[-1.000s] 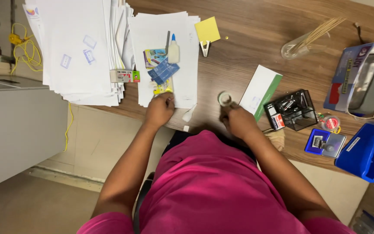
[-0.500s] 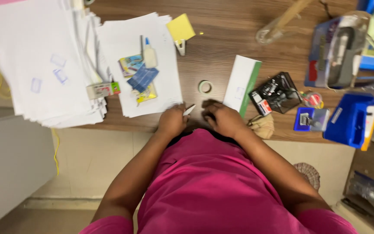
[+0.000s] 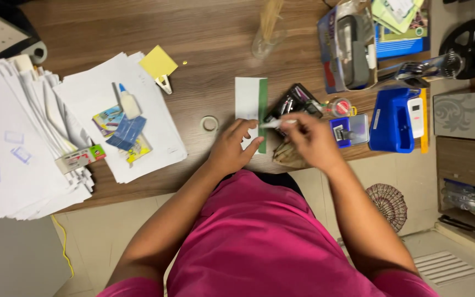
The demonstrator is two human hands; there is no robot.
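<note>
My left hand [image 3: 231, 148] rests with its fingers on the lower edge of a white card with a green strip [image 3: 250, 104] lying on the wooden desk [image 3: 210, 44]. My right hand [image 3: 310, 140] is closed around a thin white pen-like stick [image 3: 277, 124] whose tip points left over the card's green edge. A small roll of clear tape [image 3: 210, 124] lies on the desk just left of my left hand.
White paper stacks [image 3: 23, 143] fill the left, with a glue bottle [image 3: 128, 102], small coloured cards [image 3: 121, 132] and a yellow note pad [image 3: 158, 61]. A black clip box [image 3: 295, 102], a blue box [image 3: 392, 120], a glass [image 3: 266, 38] and a packaged stapler [image 3: 347, 47] stand to the right.
The view has shifted to the right. Both hands moved from the desk's front edge up to the white and green card; the right hand now holds the white stick over it.
</note>
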